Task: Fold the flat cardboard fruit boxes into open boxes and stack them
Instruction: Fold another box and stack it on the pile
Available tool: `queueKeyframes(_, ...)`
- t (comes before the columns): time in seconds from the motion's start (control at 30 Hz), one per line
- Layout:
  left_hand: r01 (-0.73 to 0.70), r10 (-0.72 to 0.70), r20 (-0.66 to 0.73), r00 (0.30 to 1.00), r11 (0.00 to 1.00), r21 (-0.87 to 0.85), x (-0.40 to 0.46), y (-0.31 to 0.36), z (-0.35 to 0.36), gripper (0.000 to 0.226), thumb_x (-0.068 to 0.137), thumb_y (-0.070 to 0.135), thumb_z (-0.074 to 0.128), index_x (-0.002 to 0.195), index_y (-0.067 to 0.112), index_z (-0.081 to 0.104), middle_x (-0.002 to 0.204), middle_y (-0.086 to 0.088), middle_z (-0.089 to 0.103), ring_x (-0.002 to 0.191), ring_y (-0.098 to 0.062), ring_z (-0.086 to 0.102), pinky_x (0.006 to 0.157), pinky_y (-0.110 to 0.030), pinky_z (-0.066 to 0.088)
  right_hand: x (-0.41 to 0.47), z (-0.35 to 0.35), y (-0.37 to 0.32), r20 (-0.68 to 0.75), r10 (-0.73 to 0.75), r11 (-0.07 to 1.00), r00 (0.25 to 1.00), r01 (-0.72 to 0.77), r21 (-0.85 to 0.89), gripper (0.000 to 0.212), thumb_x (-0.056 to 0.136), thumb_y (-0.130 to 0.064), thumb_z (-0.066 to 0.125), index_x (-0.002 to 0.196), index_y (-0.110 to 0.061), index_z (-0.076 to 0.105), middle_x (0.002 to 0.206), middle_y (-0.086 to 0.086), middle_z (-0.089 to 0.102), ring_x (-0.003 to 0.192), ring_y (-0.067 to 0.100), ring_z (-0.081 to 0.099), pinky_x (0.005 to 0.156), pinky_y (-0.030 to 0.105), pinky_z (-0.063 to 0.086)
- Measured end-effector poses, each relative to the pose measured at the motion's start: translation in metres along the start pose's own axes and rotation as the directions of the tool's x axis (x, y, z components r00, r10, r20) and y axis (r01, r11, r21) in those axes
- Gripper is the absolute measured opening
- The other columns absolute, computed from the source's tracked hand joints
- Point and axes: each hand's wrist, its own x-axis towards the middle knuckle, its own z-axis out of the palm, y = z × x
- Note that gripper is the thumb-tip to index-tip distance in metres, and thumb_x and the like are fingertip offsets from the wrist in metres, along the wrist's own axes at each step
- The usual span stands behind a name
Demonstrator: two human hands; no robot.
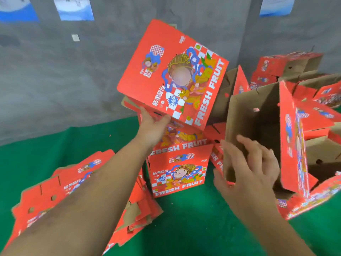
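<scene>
My left hand [153,124] grips the lower edge of a folded red fruit box [173,71], thumb on its printed face. That box is tilted above a stack of folded red boxes [177,174] standing on the green mat. My right hand [249,163] has its fingers spread and fairly straight at the mouth of another open box [262,111]. This box lies on its side and shows its brown inside. The thumb is by the box's near wall; whether it touches is unclear. A pile of flat red box blanks [55,191] lies at the lower left under my left forearm.
More folded red boxes [287,65] are heaped at the right and back right, some on their sides. The green mat [184,218] covers the floor around the stack. A grey concrete wall [64,80] with blue-and-white posters stands behind.
</scene>
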Motion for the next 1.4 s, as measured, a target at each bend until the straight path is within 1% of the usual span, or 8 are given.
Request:
queueKeyframes(0.17, 0.077, -0.078, -0.021, 0.997, 0.995, -0.068, 0.004, 0.01, 0.019, 0.106, 0.097, 0.026, 0.066, 0.157, 0.022, -0.022, 0.146, -0.002, 0.056, 0.118, -0.031, 0.067, 0.098, -0.045, 0.056, -0.036, -0.001, 0.048, 0.351, 0.07, 0.91, 0.934, 0.084, -0.405, 0.11, 0.035, -0.041, 0.102, 0.137, -0.024, 0.066, 0.154, 0.019, 0.048, 0.14, 0.045, 0.044, 0.113, 0.062, 0.026)
queueKeyframes(0.4, 0.065, -0.068, -0.026, 0.997, 0.99, -0.125, -0.01, -0.011, 0.036, 0.1, 0.096, 0.021, 0.066, 0.157, 0.021, -0.013, 0.137, -0.002, 0.062, 0.116, -0.04, 0.067, 0.102, -0.056, 0.053, 0.057, -0.014, 0.059, 0.226, -0.281, 0.802, 0.933, 0.358, -0.479, 0.063, 0.079, -0.052, 0.065, 0.128, -0.013, 0.067, 0.098, 0.006, 0.073, 0.1, 0.032, 0.064, 0.119, 0.052, 0.025)
queueKeyframes(0.53, 0.046, -0.074, -0.16, 0.984, 0.984, -0.17, -0.012, -0.014, 0.021, 0.078, 0.093, 0.028, 0.071, 0.145, 0.021, 0.015, 0.136, -0.008, 0.058, 0.118, -0.037, 0.065, 0.104, -0.055, 0.052, 0.082, -0.024, 0.063, 0.598, -0.24, 0.564, 0.765, 0.611, -0.555, 0.105, 0.085, -0.054, 0.065, 0.165, -0.021, 0.005, 0.114, 0.0, 0.062, 0.11, 0.03, 0.057, 0.12, 0.046, 0.023)
queueKeyframes(0.63, -0.007, -0.029, -0.18, 0.983, 0.981, -0.196, -0.015, -0.008, 0.012, 0.101, 0.094, 0.034, 0.071, 0.156, 0.034, -0.007, 0.141, -0.002, 0.059, 0.119, -0.034, 0.066, 0.106, -0.055, 0.049, 0.104, -0.017, 0.058, 0.589, -0.146, 0.587, 0.795, 0.549, -0.595, 0.091, 0.097, -0.02, 0.05, 0.162, -0.021, -0.014, 0.112, -0.001, 0.073, 0.106, 0.027, 0.066, 0.104, 0.04, 0.035)
queueKeyframes(0.73, -0.04, 0.011, -0.159, 0.987, 0.982, -0.183, -0.019, -0.006, 0.011, 0.11, 0.096, 0.034, 0.07, 0.155, 0.044, -0.022, 0.142, 0.006, 0.058, 0.119, -0.031, 0.067, 0.106, -0.055, 0.05, 0.132, -0.008, 0.049, 0.514, -0.04, 0.64, 0.857, 0.417, -0.645, 0.071, 0.096, -0.012, 0.05, 0.156, -0.021, 0.014, 0.105, -0.001, 0.076, 0.095, 0.026, 0.073, 0.069, 0.031, 0.035)
queueKeyframes(0.9, -0.02, -0.006, -0.127, 0.992, 0.979, -0.202, -0.02, -0.01, 0.014, 0.112, 0.099, 0.024, 0.067, 0.154, 0.038, -0.029, 0.144, 0.0, 0.056, 0.122, -0.036, 0.064, 0.103, -0.055, 0.052, 0.171, -0.021, 0.051, 0.462, -0.028, 0.536, 0.887, 0.403, -0.742, 0.027, 0.091, -0.01, 0.059, 0.11, -0.026, 0.067, 0.096, 0.001, 0.074, 0.095, 0.029, 0.072, 0.079, 0.036, 0.031)
queueKeyframes(1.13, 0.011, -0.041, -0.131, 0.991, 0.974, -0.227, -0.015, -0.017, 0.024, 0.092, 0.099, 0.025, 0.066, 0.157, 0.036, -0.004, 0.141, -0.006, 0.057, 0.123, -0.039, 0.062, 0.1, -0.053, 0.054, 0.214, -0.056, 0.131, 0.233, -0.322, 0.541, 0.918, 0.38, -0.75, 0.027, 0.084, -0.002, 0.044, 0.102, -0.008, 0.063, 0.093, 0.015, 0.061, 0.092, 0.038, 0.056, 0.083, 0.047, 0.04)
queueKeyframes(1.4, -0.027, -0.009, -0.162, 0.987, 0.975, -0.222, -0.007, -0.02, 0.029, 0.079, 0.1, 0.022, 0.065, 0.156, 0.028, 0.01, 0.139, -0.005, 0.057, 0.121, -0.035, 0.064, 0.079, -0.04, 0.064, 0.164, -0.024, 0.209, 0.17, 0.249, 0.539, 0.953, 0.009, -0.842, 0.087, 0.092, -0.017, 0.052, 0.164, -0.03, 0.003, 0.17, 0.009, -0.009, 0.154, 0.039, 0.003, 0.122, 0.059, 0.01)
